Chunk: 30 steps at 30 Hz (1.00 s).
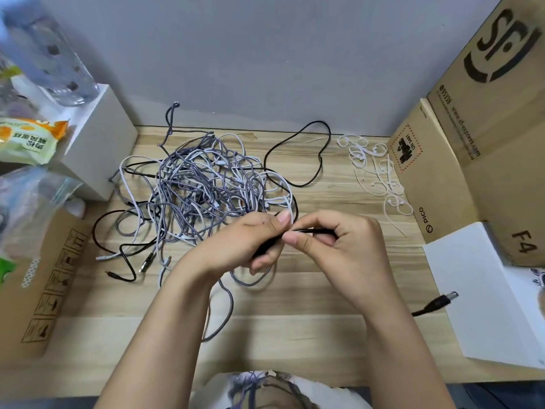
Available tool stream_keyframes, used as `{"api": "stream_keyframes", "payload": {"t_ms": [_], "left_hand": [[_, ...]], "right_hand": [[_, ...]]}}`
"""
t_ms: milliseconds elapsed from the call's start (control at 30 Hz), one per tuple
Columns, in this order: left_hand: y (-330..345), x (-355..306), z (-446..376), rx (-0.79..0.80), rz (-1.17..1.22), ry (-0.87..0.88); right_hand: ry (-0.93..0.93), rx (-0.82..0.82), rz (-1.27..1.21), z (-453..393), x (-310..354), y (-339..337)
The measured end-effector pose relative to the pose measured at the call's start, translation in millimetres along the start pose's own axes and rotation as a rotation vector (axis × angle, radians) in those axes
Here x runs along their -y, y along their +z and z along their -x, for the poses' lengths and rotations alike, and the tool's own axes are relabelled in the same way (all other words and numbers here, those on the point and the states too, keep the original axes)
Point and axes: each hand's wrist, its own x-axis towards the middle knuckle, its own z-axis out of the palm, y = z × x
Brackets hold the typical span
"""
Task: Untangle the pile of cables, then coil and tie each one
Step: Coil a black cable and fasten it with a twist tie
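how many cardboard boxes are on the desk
3 brown cardboard boxes: the tall SF-printed box at far right, the smaller PICO-marked box in front of it, and one with handling symbols at the left edge. Others may sit out of view.

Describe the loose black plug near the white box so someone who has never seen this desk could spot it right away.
Start at the big cardboard boxes on the right of the wooden table, then drop to the flat white box in front of them. The black plug lies against that box's near left edge. Unlike the cable pile, it lies alone and ends in a stubby barrel tip.
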Motion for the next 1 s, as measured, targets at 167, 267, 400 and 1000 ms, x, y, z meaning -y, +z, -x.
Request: {"api": "stream_keyframes", "payload": {"t_ms": [167,267,400,1000], "left_hand": [[-5.3,1.6,6.8,0.289,0.247,0.029],[-8.6,4.3,8.5,0.452,0.484,0.127],[-7.7,-2.9,7.3,0.572,0.810,0.357],[13.6,-2.2,-4.3,-0.176,0.151,0.116]], "right_hand": [[-0.011,-0.035,-0.095,-3.6,-0.7,-2.7],[-0.041,-0.065,-0.109,-6.8,-3.2,-3.4],[-0.033,0.025,-0.045,-8.5,-7.6,-3.8],[-0.089,0.232,0.516,6.5,11.0,0.7]]}}
